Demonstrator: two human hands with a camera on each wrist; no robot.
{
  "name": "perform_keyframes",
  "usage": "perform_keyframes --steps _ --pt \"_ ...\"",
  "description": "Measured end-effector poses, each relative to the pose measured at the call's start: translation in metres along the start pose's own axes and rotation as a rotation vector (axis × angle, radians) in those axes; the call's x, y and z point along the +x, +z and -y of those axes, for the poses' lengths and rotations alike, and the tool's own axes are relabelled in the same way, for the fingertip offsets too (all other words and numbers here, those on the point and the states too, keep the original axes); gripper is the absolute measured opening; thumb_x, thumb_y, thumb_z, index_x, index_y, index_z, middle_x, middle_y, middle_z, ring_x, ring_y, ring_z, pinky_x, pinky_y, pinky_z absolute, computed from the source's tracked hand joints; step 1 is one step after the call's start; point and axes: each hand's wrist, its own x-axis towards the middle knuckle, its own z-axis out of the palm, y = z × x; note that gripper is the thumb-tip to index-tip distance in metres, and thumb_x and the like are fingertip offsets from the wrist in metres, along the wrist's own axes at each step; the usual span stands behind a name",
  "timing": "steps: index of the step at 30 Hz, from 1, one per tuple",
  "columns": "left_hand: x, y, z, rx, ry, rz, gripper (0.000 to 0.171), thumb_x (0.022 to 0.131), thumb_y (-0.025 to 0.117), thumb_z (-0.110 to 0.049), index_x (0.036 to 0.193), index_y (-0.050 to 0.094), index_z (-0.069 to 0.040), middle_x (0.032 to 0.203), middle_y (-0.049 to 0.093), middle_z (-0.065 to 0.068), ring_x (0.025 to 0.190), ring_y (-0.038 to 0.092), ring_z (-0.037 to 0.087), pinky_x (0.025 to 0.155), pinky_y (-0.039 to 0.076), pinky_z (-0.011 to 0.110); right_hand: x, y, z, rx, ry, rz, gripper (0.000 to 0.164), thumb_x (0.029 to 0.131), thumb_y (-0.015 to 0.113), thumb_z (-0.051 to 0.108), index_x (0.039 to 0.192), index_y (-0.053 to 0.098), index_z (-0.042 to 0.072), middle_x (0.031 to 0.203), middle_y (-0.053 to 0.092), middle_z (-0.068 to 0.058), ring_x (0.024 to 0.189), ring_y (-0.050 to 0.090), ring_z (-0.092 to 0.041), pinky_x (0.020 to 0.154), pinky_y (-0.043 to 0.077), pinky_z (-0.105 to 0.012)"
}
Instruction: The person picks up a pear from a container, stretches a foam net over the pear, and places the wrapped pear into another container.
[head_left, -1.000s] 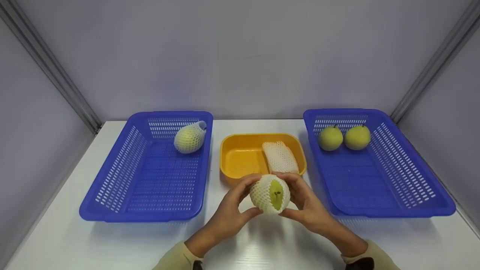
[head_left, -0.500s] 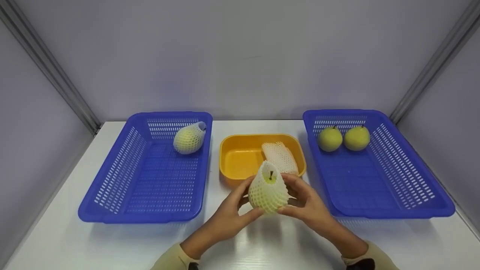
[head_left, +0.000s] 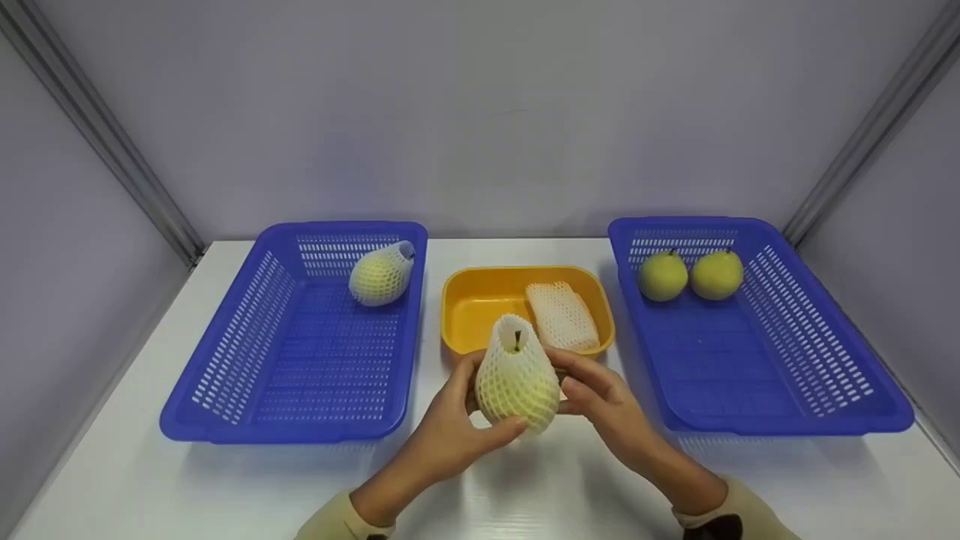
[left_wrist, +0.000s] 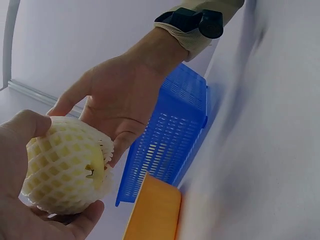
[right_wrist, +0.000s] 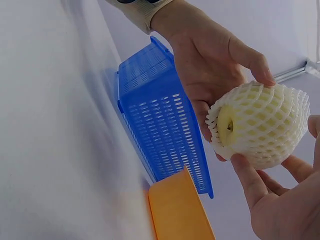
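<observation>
A yellow-green pear (head_left: 517, 386) in a white foam net is held up off the table, its stem showing in the net's open top. My left hand (head_left: 450, 431) grips it from the left, thumb on the near side and fingers behind. On the other side, my right hand (head_left: 619, 412) touches the pear with extended fingertips (right_wrist: 245, 172), while its thumb stands off the fruit. In the left wrist view the net's loose edge rings the stem end of the pear (left_wrist: 65, 165).
Behind the hands, a yellow bin (head_left: 480, 326) contains folded foam nets (head_left: 564, 316). A blue basket (head_left: 285, 431) on the left holds one netted pear (head_left: 380, 276). Two bare pears (head_left: 662, 276) sit in the right blue basket (head_left: 780, 424). Walls enclose the white table (head_left: 525, 502).
The pear has tipped so its stem end points upward and the net stands taller around it. It has shifted slightly left with my left hand; my right thumb has come off it.
</observation>
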Motion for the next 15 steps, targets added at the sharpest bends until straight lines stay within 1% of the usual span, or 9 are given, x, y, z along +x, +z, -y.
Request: perform_keyframes --steps 3,4,5,7,11,13,15 --pt "-0.001 -0.002 -0.004 -0.007 -0.006 0.003 0.081 0.086 0.081 -0.024 0.148 0.037 0.003 0.139 0.053 0.017 0.121 0.056 0.026 0.105 0.049 0.039 0.004 0.000 0.000 0.032 0.004 0.020 0.039 0.110 0.041 0.015 0.145 0.056 0.019 0.138 0.059 0.001 0.121 0.060 -0.019 0.092 0.058 -0.037" --pt "-0.001 -0.003 -0.005 -0.019 -0.010 0.009 0.081 0.086 0.081 -0.023 0.148 0.037 0.004 0.139 0.052 0.017 0.121 0.056 0.027 0.106 0.048 0.040 0.005 0.000 0.000 0.039 0.012 0.015 0.038 0.110 0.040 0.015 0.142 0.058 0.023 0.138 0.058 0.001 0.121 0.060 -0.020 0.091 0.058 -0.037" --pt "-0.001 -0.004 -0.006 -0.038 -0.014 0.019 0.081 0.086 0.080 -0.023 0.149 0.036 0.005 0.139 0.052 0.018 0.122 0.056 0.027 0.107 0.048 0.041 0.006 0.001 -0.001 0.044 0.025 0.003 0.036 0.110 0.041 0.016 0.140 0.060 0.025 0.137 0.058 0.000 0.120 0.060 -0.021 0.090 0.059 -0.037" --pt "-0.003 -0.007 -0.008 -0.075 -0.021 0.043 0.081 0.087 0.079 -0.022 0.149 0.035 0.005 0.138 0.051 0.019 0.123 0.056 0.028 0.108 0.047 0.041 0.009 0.002 -0.001 0.042 0.066 -0.040 0.032 0.110 0.042 0.018 0.136 0.062 0.021 0.133 0.060 -0.002 0.117 0.061 -0.023 0.087 0.059 -0.037" --pt "-0.006 -0.014 -0.014 -0.128 -0.018 0.085 0.081 0.087 0.078 -0.022 0.150 0.034 0.006 0.137 0.051 0.020 0.122 0.057 0.028 0.108 0.048 0.038 0.016 0.008 -0.003 0.014 0.179 -0.136 0.026 0.108 0.049 0.022 0.124 0.061 0.005 0.117 0.064 -0.006 0.106 0.063 -0.024 0.078 0.060 -0.037" --pt "-0.007 -0.019 -0.018 -0.128 -0.008 0.096 0.083 0.087 0.078 -0.023 0.151 0.033 0.005 0.137 0.052 0.019 0.122 0.057 0.028 0.106 0.049 0.036 0.020 0.012 -0.004 0.008 0.223 -0.144 0.027 0.108 0.051 0.023 0.119 0.061 0.001 0.111 0.064 -0.007 0.100 0.063 -0.025 0.073 0.061 -0.037" --pt "-0.009 -0.027 -0.022 -0.116 0.006 0.098 0.084 0.087 0.078 -0.023 0.151 0.032 0.005 0.136 0.052 0.020 0.121 0.058 0.028 0.105 0.049 0.036 0.023 0.015 -0.007 0.005 0.260 -0.121 0.027 0.106 0.054 0.022 0.118 0.062 -0.002 0.107 0.065 -0.008 0.097 0.064 -0.025 0.069 0.061 -0.037"
